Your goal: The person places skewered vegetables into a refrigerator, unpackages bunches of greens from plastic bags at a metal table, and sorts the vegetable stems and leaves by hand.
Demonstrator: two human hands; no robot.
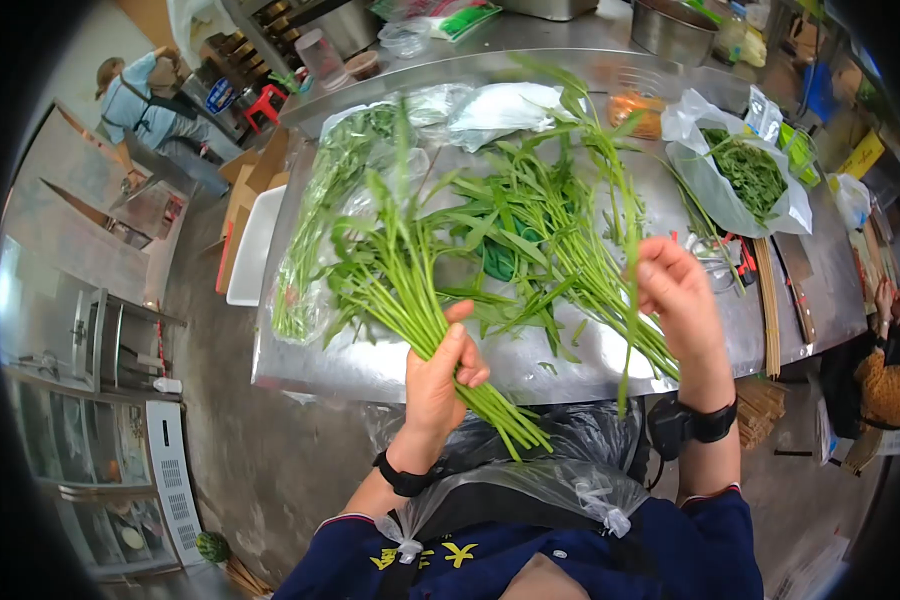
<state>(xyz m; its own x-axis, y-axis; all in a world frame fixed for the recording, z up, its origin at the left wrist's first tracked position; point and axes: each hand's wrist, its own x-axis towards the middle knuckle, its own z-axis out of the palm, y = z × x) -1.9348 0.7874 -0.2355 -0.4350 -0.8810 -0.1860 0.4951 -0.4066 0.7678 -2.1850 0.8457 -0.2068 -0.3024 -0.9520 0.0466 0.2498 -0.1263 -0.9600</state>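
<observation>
My left hand (442, 378) is wrapped round a bunch of green stems (400, 290), its leaves pointing up and away and the cut ends down over the table's front edge. My right hand (678, 300) pinches a single leafy stem (630, 230) that hangs upright. Between the hands a loose pile of leafy stems (570, 235) lies on the metal table (350, 368). To the left, more greens (310, 240) lie in clear plastic.
A white bag of cut greens (748, 185), wooden skewers (767, 300) and a knife (800, 305) are at the right. Orange food (635, 112) sits at the back. A white bin (255, 245) stands left. One person (155, 110) is far left, another (885, 375) at the right edge.
</observation>
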